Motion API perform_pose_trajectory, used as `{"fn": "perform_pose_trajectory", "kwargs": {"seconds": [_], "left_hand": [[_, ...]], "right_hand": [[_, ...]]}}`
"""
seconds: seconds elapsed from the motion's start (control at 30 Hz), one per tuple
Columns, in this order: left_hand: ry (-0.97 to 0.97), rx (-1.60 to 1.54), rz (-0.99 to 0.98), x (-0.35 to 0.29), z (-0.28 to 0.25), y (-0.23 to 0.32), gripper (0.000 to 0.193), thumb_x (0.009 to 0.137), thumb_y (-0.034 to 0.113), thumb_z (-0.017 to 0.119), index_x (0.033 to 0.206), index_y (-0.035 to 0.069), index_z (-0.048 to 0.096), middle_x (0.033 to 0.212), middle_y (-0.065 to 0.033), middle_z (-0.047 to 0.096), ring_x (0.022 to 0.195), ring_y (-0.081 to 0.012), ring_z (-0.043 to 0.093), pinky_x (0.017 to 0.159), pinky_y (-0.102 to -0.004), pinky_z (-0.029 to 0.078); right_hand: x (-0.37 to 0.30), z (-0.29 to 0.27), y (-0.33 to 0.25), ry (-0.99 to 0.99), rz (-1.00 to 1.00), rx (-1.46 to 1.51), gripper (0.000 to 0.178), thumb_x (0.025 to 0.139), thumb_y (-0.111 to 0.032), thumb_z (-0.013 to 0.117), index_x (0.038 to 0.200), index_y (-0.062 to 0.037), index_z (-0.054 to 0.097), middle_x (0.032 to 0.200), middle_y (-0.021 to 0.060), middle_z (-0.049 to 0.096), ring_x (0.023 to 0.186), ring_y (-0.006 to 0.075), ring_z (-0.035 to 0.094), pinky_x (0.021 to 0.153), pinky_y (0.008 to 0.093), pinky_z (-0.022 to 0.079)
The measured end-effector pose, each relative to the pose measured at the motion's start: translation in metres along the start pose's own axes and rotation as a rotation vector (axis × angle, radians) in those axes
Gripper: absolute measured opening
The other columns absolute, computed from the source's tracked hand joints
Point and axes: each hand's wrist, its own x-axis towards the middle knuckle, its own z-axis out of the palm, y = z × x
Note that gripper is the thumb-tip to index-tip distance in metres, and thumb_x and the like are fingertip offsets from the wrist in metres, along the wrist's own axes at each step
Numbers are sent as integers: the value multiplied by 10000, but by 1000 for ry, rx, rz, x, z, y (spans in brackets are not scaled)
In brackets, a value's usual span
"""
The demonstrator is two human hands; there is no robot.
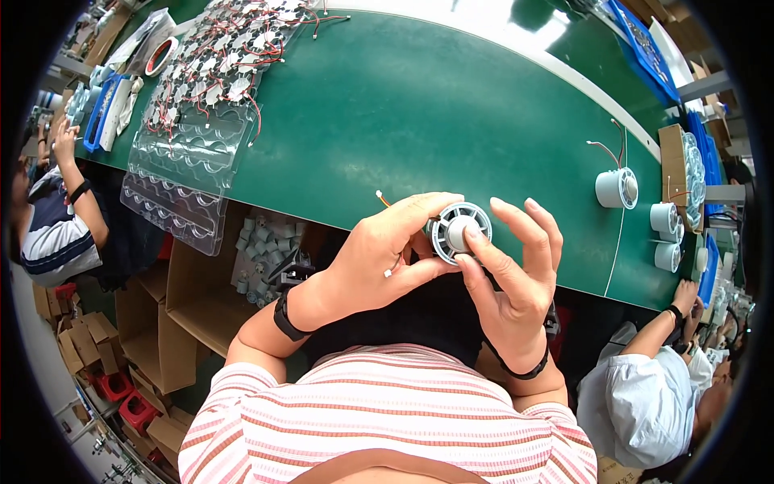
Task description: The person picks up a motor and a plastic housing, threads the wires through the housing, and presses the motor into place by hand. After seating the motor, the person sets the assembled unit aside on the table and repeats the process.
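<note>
Clock read from the held piece, 12 toward the table's far side. A round grey-blue unit (451,220) is raised above the near edge of the green table (419,97), its slotted face turned up to the wearer, presumably so the pale hub (454,236) is in plain sight. Left hand (359,254) grips from 9 o'clock: forefinger over the upper rim, thumb at the lower, pinching the unit between them; the other fingers are curled and partly hidden. This side grip appears to steady the body while leaving the face accessible. Right hand (516,282) comes in from 4 o'clock, forefinger tip on the hub, thumb tip by the lower rim; whether the thumb presses, cannot tell. Its remaining fingers are lifted and spread, likely to avoid blocking the work. A white connector (379,194) sticks out at 10 o'clock; its lead's path behind the hand is hidden. Near 10 o'clock, farther off, wired discs (214,73) lie massed above clear trays (177,173), whose rounded cups would suit keeping parts separate. Between 2 and 3 o'clock stands a similar unit (613,189), apparently face up, wires rising free, perhaps to avoid pinching them underneath.
</note>
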Motion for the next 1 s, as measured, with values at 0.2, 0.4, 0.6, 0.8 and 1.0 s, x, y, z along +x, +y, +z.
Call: {"fn": "perform_pose_trajectory", "kwargs": {"seconds": [0.2,0.4,0.6,0.8,1.0], "left_hand": [[-24,35,-1,0,0,2,625,828,-24,804,1401,38,563,1134,-54,694,767,-32,628,622,-191,501],[58,87,289,-1,9,-11,601,845,6,795,1394,19,553,1217,-86,662,831,-44,635,625,-191,497],[4,75,210,3,8,-6,634,845,0,781,1423,12,518,1298,-109,625,850,-78,653,602,-204,493],[-71,170,123,15,1,5,645,839,-35,761,1433,1,512,1343,-147,601,855,-128,688,609,-210,508],[103,189,190,23,-5,-1,585,835,-66,725,1392,-7,554,1383,-142,605,952,-163,694,697,-243,535]], "right_hand": [[-17,6,4,-3,-24,-69,444,770,-59,835,1202,-93,736,1342,147,634,1311,378,501,1103,478,399],[-27,22,8,138,35,302,626,773,-116,854,1358,-111,631,1445,190,542,1310,399,502,1080,481,426],[-1,7,8,79,-86,153,625,797,-151,846,1372,-87,609,1474,187,510,1303,405,508,1057,489,448],[6,13,17,-106,23,144,578,841,-179,801,1381,-104,608,1450,138,534,1281,381,513,1072,507,430],[17,-8,44,-8,103,-423,583,830,-233,811,1378,-172,623,1423,102,547,1300,357,484,1137,557,325]]}}
